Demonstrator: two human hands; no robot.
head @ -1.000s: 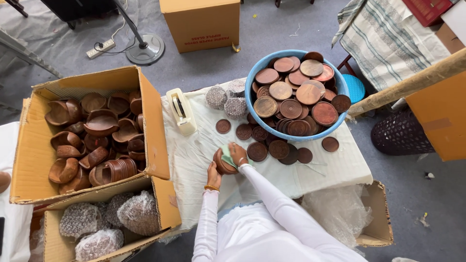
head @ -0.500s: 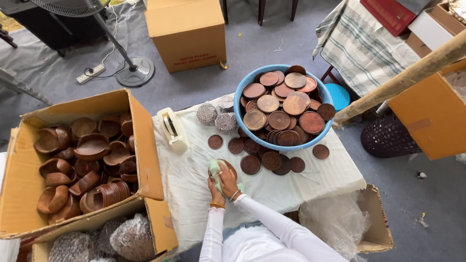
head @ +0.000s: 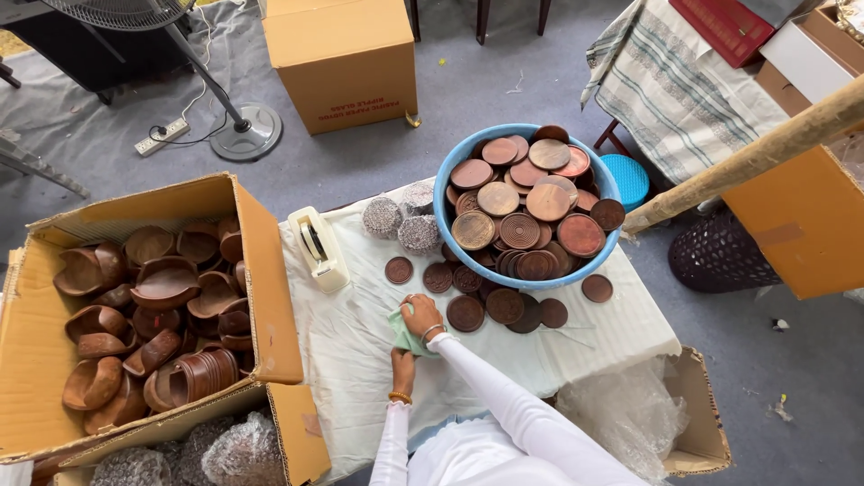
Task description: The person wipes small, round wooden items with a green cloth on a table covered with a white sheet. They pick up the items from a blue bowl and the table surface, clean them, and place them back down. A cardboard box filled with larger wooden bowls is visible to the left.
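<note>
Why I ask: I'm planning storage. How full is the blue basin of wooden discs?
Full. The blue basin is heaped with round wooden discs up to its rim, and more discs lie on the white cloth beside it.

Bare cloth is lying open at the table's (head: 594, 346) lower middle, while wooden discs (head: 504, 306) and the blue basin (head: 450, 229) are crowding the upper right.

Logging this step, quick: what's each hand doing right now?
Left hand: closed on the green cloth from below.
Right hand: pressed on top of the cloth; anything inside is hidden.
</note>
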